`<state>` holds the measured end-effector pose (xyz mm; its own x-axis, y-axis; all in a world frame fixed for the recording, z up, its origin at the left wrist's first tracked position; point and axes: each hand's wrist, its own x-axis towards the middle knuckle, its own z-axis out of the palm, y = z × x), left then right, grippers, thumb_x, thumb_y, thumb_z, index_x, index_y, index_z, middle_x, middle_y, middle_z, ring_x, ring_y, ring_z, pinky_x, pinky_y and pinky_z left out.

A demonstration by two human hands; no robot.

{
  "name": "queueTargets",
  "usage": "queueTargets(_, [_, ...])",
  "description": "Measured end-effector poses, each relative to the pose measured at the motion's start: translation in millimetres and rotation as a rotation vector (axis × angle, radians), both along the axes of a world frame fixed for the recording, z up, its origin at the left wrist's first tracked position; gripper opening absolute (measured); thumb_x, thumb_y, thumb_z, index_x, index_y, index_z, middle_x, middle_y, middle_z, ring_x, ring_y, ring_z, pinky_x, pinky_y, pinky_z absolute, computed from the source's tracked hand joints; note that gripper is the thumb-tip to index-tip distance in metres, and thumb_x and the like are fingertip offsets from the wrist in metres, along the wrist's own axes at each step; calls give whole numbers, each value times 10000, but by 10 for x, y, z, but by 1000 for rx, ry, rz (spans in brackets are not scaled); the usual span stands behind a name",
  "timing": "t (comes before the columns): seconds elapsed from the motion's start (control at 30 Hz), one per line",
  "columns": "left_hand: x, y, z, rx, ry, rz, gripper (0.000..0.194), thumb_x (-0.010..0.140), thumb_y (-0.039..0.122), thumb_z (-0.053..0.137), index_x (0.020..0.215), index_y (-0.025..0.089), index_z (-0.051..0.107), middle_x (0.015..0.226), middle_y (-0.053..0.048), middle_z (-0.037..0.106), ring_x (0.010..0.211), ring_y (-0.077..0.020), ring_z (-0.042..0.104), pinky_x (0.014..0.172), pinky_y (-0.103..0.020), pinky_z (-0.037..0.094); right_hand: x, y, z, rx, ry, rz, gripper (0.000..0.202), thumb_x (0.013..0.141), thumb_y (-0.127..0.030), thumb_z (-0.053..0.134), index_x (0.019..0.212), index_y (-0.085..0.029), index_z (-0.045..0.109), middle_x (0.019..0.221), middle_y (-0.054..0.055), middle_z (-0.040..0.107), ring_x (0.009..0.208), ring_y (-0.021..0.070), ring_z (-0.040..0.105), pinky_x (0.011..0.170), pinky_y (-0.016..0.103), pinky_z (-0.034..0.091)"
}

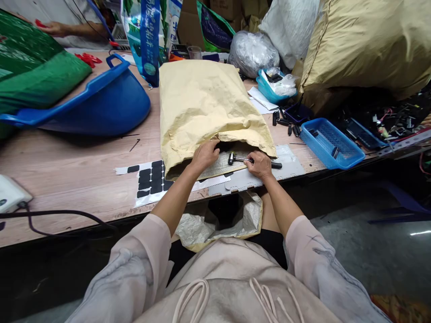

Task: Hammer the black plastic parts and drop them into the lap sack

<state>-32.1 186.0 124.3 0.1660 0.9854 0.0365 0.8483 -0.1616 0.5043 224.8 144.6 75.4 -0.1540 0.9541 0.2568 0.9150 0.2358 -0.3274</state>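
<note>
A large yellow woven bag [205,98] lies on the table, its open mouth facing me. My left hand [205,156] is closed on the upper edge of that mouth, with some fingertips hidden. In front of the opening, my right hand [258,164] grips a small hammer [240,159] with a dark head, metal shaft and black handle. The hammer lies sideways over the bag's lower lip. Partly beneath the bag are a sheet of black stickers [151,179] and a grey flat board [286,163]. What the bag holds is hidden in shadow.
A blue scoop-shaped basin [111,101] and a green sack [33,72] stand left. To the right are a blue basket [332,142], small black parts [281,119] and a big yellow sack [367,45]. Another person's hand [55,29] shows at far left. An open sack [249,215] hangs below the table edge.
</note>
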Motion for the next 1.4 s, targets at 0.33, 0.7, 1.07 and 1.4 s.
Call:
queueTargets(0.33, [446,134,-171,176,119,-5,219,923,305,631,1020,194,794,1186,-166,624,1247,-418,514,1049,-557,444,-4,7,-21,18,-11,5,94,900,-329,702,897,-238,725,978,76,717,962,256,624,864,351,456])
queueTargets(0.7, [141,-229,-241,119,169,-76,225,936,210,636,1127,216,753,1187,-151,648,1223,-376,551,1043,-504,446,17,-5,14,11,19,14,85,839,-315,723,863,-236,742,958,65,746,956,254,640,851,345,466])
queueTargets(1.07, [17,-507,-553,108,-86,97,208,932,288,675,1123,260,752,1120,-91,694,1173,-316,588,1036,-450,459,108,-11,37,-2,43,88,84,809,-312,745,793,-230,754,909,51,759,909,236,657,840,339,475])
queueTargets(1.4, [-1,-473,-552,85,-150,56,225,907,291,725,1112,286,818,1090,-73,715,1118,-302,591,1025,-457,449,236,-11,219,-52,186,205,118,864,-320,700,806,-230,749,891,46,775,856,212,692,817,325,502])
